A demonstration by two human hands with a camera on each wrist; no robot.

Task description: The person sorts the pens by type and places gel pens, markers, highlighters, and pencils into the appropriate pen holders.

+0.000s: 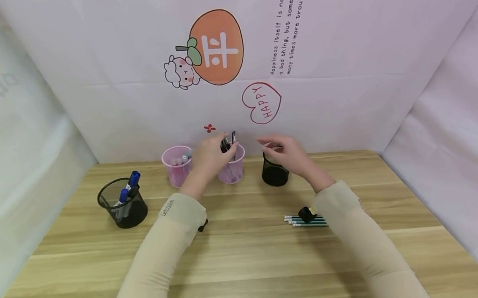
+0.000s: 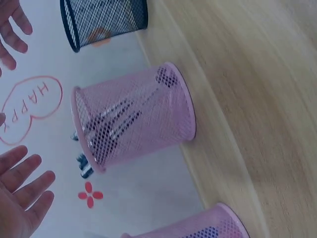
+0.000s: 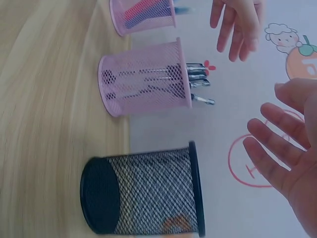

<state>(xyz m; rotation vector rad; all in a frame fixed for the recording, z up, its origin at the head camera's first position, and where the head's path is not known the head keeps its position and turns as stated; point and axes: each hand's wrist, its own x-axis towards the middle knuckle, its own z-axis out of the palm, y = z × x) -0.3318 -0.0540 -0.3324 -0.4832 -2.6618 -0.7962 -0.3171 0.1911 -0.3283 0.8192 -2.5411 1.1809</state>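
Note:
My left hand (image 1: pixel 211 158) hovers by the rim of a pink mesh pen cup (image 1: pixel 230 173) with several pens (image 1: pixel 233 137) standing in it. In the left wrist view, the same hand (image 2: pixel 22 198) has its fingers spread and holds nothing. Over a black mesh pen cup (image 1: pixel 275 173) is my right hand (image 1: pixel 286 153), partly covering its rim. Seen from the right wrist, that hand (image 3: pixel 292 144) is apart from the black cup (image 3: pixel 158 193), its fingers loosely extended and holding nothing.
Left of these stands a second pink cup (image 1: pixel 176 172) with pens. A wider black mesh cup (image 1: pixel 132 213) farther left holds blue-capped markers (image 1: pixel 133 178). White-tipped green pencils (image 1: pixel 308 224) lie under the right forearm. A printed cloth (image 1: pixel 135 115) backs the wooden table (image 1: pixel 248 270).

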